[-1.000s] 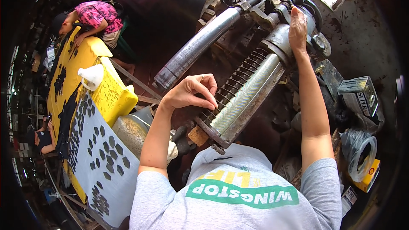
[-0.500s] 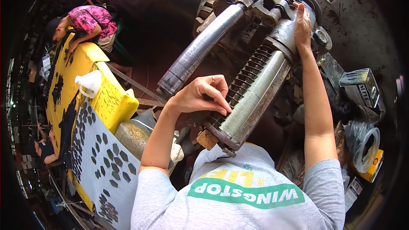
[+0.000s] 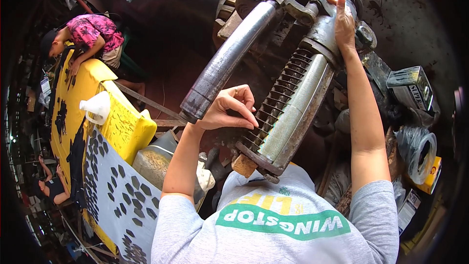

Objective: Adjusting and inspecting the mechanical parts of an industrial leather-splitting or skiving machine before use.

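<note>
In front of me stands a metal machine with a long slanted cylinder (image 3: 298,117). A pale, fine-textured strip (image 3: 292,110) runs along its length, beside a row of thin dark crosspieces (image 3: 281,95). My left hand (image 3: 228,110) is closed in a pinch at the outer ends of the lower crosspieces; anything between thumb and forefinger is too small to make out. Higher up, my right hand (image 3: 345,27) grips the cylinder's upper metal end (image 3: 325,29), its fingers partly hidden. A smooth metal roller (image 3: 229,58) slants left of the cylinder, partly over my left hand.
A yellow table (image 3: 95,76) at left holds a white jug (image 3: 96,107) and a grey sheet with dark flat pieces (image 3: 128,190). One person (image 3: 97,39) leans over its far end; another (image 3: 54,188) is farther left. A box (image 3: 410,88) and plastic bag (image 3: 415,154) lie at right.
My left fingertips have shifted left, off the strip's edge to the crosspieces' outer ends. My right hand keeps its place on the upper end. The whole view has shifted slightly.
</note>
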{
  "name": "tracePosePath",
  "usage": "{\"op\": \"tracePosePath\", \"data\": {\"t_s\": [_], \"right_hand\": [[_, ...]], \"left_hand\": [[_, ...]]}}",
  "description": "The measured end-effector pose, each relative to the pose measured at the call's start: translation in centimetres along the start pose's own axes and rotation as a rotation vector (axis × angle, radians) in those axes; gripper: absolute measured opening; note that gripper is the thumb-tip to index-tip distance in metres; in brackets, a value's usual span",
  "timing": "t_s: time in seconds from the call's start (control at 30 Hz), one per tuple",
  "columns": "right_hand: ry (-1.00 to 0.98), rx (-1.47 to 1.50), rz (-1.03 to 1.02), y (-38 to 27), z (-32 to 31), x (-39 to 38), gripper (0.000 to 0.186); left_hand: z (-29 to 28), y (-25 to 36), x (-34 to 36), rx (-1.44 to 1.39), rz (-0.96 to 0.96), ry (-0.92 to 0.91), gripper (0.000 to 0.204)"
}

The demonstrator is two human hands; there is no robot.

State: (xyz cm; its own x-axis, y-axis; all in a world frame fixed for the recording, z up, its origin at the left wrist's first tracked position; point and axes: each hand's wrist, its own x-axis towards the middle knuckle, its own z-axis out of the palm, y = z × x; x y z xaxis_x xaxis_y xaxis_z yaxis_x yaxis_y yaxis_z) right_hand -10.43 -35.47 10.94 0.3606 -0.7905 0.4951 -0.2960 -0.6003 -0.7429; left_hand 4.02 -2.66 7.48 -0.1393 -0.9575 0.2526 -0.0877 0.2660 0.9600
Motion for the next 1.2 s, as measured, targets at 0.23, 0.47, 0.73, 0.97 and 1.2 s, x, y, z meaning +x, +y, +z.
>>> {"op": "tracePosePath", "data": {"t_s": [0.23,0.47,0.73,0.97,1.2], "right_hand": [[0.041,-0.086,-0.065,1.6,0.1,0.7,0.075],[0.042,-0.093,-0.075,0.7,0.2,0.2,0.073],[0.024,-0.083,-0.058,-0.4,0.0,0.1,0.073],[-0.028,-0.153,-0.016,0.6,-0.5,0.3,0.071],[0.028,-0.189,-0.08,-0.3,-0.3,0.3,0.076]], "left_hand": [[0.7,0.8,1.4,-0.017,0.022,-0.049,0.029],[0.2,0.3,1.2,0.01,0.058,-0.124,0.029],[0.2,-0.5,0.8,-0.031,0.039,-0.011,0.022],[0.4,-1.2,0.8,-0.226,-0.012,0.002,0.028],[-0.3,-1.2,1.9,-0.099,0.096,-0.153,0.03]]}}
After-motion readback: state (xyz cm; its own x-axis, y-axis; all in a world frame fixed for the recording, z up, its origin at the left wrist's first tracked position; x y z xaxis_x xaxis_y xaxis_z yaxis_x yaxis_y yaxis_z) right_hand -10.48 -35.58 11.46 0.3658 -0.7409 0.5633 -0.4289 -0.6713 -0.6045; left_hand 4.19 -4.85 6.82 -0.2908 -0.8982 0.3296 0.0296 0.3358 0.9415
